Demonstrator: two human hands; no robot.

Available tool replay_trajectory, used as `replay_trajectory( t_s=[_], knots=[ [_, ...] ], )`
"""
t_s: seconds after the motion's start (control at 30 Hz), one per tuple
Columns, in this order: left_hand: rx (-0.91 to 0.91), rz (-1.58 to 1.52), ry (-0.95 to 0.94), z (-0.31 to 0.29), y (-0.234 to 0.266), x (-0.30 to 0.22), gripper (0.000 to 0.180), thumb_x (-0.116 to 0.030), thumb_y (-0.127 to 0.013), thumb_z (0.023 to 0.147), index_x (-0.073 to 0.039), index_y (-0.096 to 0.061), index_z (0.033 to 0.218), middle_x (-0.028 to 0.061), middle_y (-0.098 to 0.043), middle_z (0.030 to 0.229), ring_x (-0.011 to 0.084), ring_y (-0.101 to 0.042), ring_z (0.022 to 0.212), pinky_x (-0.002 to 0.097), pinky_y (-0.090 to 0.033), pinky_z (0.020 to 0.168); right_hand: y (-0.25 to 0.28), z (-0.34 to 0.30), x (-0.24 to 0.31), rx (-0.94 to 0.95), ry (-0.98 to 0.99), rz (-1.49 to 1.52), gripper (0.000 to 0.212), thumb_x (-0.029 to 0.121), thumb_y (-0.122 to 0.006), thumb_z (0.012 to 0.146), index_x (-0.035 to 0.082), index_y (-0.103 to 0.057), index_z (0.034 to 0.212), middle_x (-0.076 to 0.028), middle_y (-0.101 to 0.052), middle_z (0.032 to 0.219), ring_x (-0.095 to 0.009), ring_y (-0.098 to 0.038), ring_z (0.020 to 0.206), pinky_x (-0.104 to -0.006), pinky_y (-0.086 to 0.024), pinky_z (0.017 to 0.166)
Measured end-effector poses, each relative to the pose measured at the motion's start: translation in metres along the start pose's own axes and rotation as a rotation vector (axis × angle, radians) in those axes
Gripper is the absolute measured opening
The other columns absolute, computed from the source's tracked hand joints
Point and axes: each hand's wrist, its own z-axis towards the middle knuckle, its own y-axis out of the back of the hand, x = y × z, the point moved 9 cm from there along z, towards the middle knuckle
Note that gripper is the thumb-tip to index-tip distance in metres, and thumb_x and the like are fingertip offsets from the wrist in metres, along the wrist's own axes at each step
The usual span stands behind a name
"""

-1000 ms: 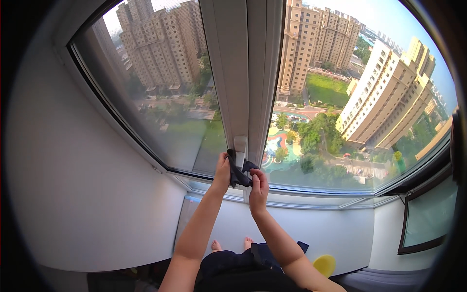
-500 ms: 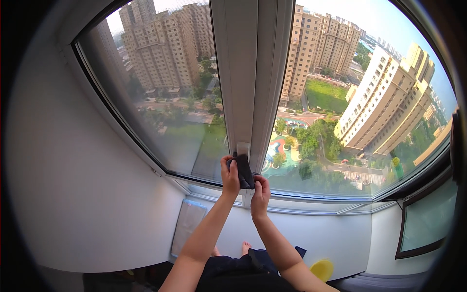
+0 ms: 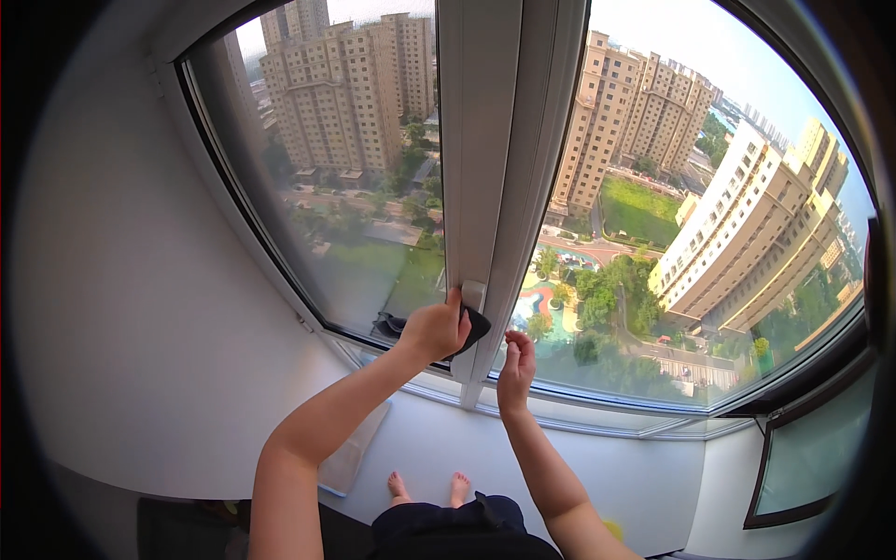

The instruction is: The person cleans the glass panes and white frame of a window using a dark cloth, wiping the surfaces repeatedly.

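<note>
My left hand [image 3: 434, 329] is closed round a dark cloth [image 3: 478, 329], pressing it against the white window frame [image 3: 478, 205] just below the pale window handle [image 3: 473, 295]. A loose end of the cloth sticks out to the left, over the lower corner of the left pane [image 3: 355, 271]. Apart from the cloth, my right hand [image 3: 516, 371] hovers by the lower left corner of the right pane [image 3: 635, 308]. Its fingers are loosely bent, with nothing visible in them.
My bare feet [image 3: 427, 487] stand on a white ledge [image 3: 597, 476] under the window. A flat pale package [image 3: 345, 462] lies left of them, partly behind my left arm. A dark-framed glass panel [image 3: 810, 448] hangs at the right. A yellow object [image 3: 613, 529] peeks out beside my right arm.
My right hand has let go of the cloth and moved a little right. My left hand has turned over, with the cloth now bunched under it against the frame. The view has shifted slightly.
</note>
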Motion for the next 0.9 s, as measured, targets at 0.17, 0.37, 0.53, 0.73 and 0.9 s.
replay_trajectory(
  t_s=[0.17,0.37,0.53,0.73,0.9],
  knots=[
    [0.061,0.141,-0.018,-0.026,0.017,-0.015,0.035,-0.019,-0.048,0.081,0.005,-0.046,0.107,0.0181,-0.059,0.059,0.0374,-0.059,0.054,0.0452,-0.048,0.051,-0.017,0.004,0.023,0.015,0.116,0.072,0.024,0.013,-0.042,0.093,-0.001,-0.052,0.109,-0.009,-0.056,0.105,-0.017,-0.051,0.099,-0.0267,-0.038,0.088],
    [-0.059,0.037,-0.114,-0.105,0.043,-0.011,0.038,-0.019,-0.055,0.076,0.000,-0.049,0.108,0.0144,-0.062,0.067,0.0321,-0.061,0.056,0.0400,-0.049,0.051,-0.072,-0.020,0.040,0.415,0.026,0.220,0.050,0.038,-0.029,0.098,0.001,-0.045,0.127,-0.012,-0.051,0.122,-0.020,-0.048,0.112,-0.0313,-0.034,0.096],
    [-0.213,-0.048,-0.211,-0.194,0.089,-0.001,0.038,-0.015,-0.061,0.065,-0.005,-0.054,0.101,0.0113,-0.059,0.067,0.0302,-0.059,0.057,0.0359,-0.048,0.055,-0.084,-0.076,0.063,0.423,0.176,0.091,0.048,0.036,-0.032,0.097,-0.003,-0.057,0.109,-0.012,-0.061,0.099,-0.019,-0.055,0.093,-0.0305,-0.040,0.085],
    [-0.424,-0.167,-0.158,-0.310,0.142,0.044,0.046,-0.008,-0.053,0.063,-0.007,-0.047,0.108,0.0126,-0.055,0.070,0.0321,-0.055,0.064,0.0382,-0.046,0.074,-0.131,-0.156,0.081,0.593,0.274,0.042,0.027,0.018,-0.044,0.091,-0.001,-0.062,0.098,-0.014,-0.063,0.096,-0.025,-0.058,0.091,-0.0325,-0.044,0.082],
    [-0.763,-0.524,0.257,-0.416,0.164,0.108,0.039,-0.026,-0.045,0.083,-0.005,-0.038,0.116,0.0056,-0.048,0.097,0.0139,-0.048,0.084,0.0280,-0.040,0.076,-0.218,-0.240,0.018,1.049,0.045,-0.105,0.041,0.024,-0.045,0.092,0.005,-0.045,0.128,-0.020,-0.049,0.127,-0.033,-0.047,0.117,-0.0348,-0.035,0.098]
  ],
)
